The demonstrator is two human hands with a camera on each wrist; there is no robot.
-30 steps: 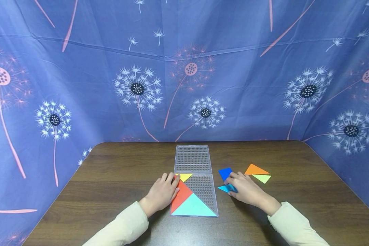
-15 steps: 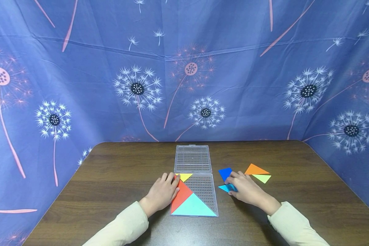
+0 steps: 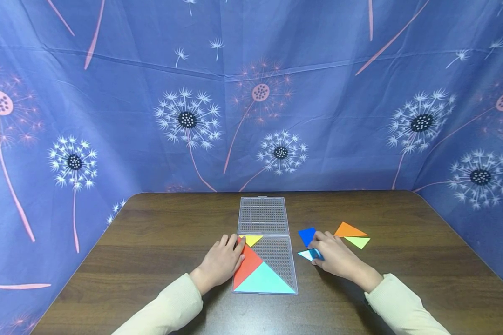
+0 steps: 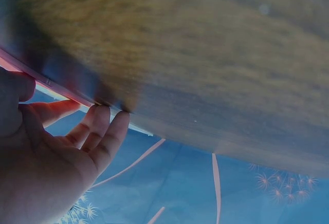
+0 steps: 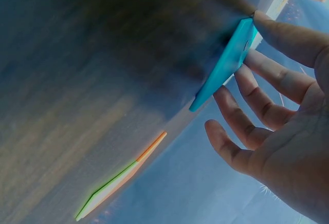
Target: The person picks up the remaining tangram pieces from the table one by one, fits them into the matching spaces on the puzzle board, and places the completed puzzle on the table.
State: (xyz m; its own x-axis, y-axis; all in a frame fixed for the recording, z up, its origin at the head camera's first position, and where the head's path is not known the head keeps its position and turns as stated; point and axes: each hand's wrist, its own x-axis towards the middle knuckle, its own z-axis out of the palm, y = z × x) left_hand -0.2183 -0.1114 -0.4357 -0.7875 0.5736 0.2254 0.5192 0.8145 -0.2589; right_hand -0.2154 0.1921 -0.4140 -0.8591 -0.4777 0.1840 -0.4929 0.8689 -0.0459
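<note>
Head view shows your right hand (image 3: 334,257) on the bench (image 3: 159,242), just right of the clear tray (image 3: 282,260), its grip pinching the light blue piece (image 3: 307,254). Right wrist view has that piece (image 5: 224,63) tipped up on edge, thumb on one side and a fingertip against the other face. It looks thin, stiff and very light, with smooth faces that could slip, so you do best to hold it by its edges, close to the middle of a side rather than at a sharp corner. Your left hand (image 3: 221,262) rests with relaxed fingers against the tray's left rim, touching the red triangle (image 3: 247,266), clasping nothing. A dark blue piece (image 3: 307,235) lies just beside your right fingers.
</note>
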